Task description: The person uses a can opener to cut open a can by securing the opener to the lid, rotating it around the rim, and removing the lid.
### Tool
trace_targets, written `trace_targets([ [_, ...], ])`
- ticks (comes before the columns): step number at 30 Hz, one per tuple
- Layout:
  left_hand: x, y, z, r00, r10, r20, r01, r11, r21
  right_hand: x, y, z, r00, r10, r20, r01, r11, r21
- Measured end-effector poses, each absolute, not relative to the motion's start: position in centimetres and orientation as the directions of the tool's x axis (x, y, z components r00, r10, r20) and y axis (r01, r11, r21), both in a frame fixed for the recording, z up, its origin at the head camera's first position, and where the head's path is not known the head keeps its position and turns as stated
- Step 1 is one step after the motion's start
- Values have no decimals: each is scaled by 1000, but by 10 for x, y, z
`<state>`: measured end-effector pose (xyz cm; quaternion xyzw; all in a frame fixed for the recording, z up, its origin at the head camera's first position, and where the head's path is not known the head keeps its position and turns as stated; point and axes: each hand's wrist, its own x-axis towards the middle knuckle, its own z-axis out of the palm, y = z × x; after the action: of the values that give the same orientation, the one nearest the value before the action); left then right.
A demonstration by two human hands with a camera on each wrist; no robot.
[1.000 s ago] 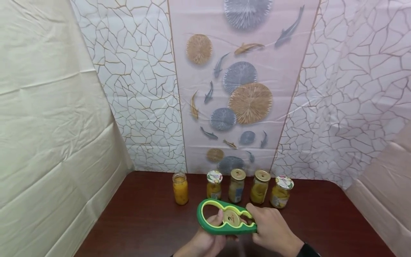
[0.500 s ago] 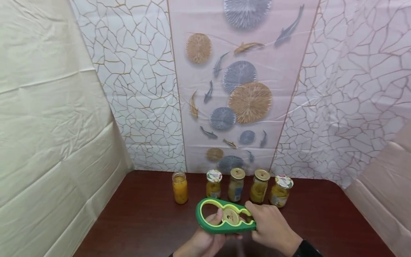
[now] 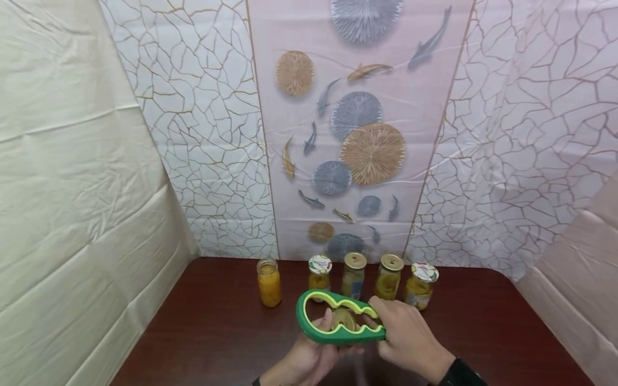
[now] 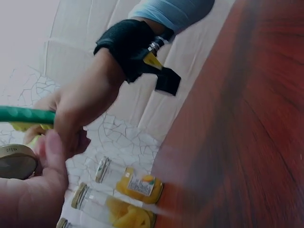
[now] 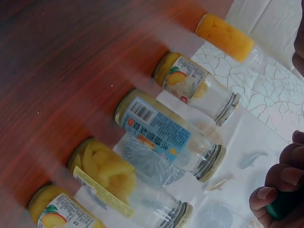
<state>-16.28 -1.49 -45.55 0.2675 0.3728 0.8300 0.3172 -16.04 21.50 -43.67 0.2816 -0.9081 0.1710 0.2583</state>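
Dark table [image 3: 193, 338] beneath green opener [image 3: 345, 337]

Two hands: one left hand [image 3: 309, 356], one right hand [image 3: 407, 338]. One green opener [image 3: 338, 337], one held lid [image 3: 344, 320] seen through it. Five jars stand beyond: one lidless jar [image 3: 269, 287] at ten o'clock from the opener, four lidded jars [image 3: 354, 281] from eleven to two o'clock, two under white printed lids [image 3: 425, 272], two under gold lids [image 3: 392, 262]. Printed toward twelve o'clock: eight discs [image 3: 373, 155], five grey, three brown; nine fish [image 3: 363, 71], six grey, three gold
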Motion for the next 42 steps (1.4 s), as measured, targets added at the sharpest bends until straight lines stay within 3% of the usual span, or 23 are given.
trace_targets([
  [7,-163,-36,-463,-711,689,140,-267,-449,853,-163,222,-432,-763,-365,533,-530,826,-193],
  [12,-156,-59,-471,-644,722,255,-12,-343,939,-161,234,-437,-800,-304,516,-460,864,-204],
  [21,-148,-75,-472,-614,689,385,230,-311,922,-160,241,-443,-775,-272,570,-461,861,-215],
  [28,-153,-80,-471,-645,641,417,323,-266,908,-164,237,-441,-731,-286,619,-500,842,-202],
  [37,-159,-101,-470,-765,634,112,251,132,959,-165,235,-440,-744,-270,611,-483,849,-213],
  [42,-165,-119,-475,-796,605,24,329,399,855,-166,234,-443,-729,-289,620,-496,848,-187],
])
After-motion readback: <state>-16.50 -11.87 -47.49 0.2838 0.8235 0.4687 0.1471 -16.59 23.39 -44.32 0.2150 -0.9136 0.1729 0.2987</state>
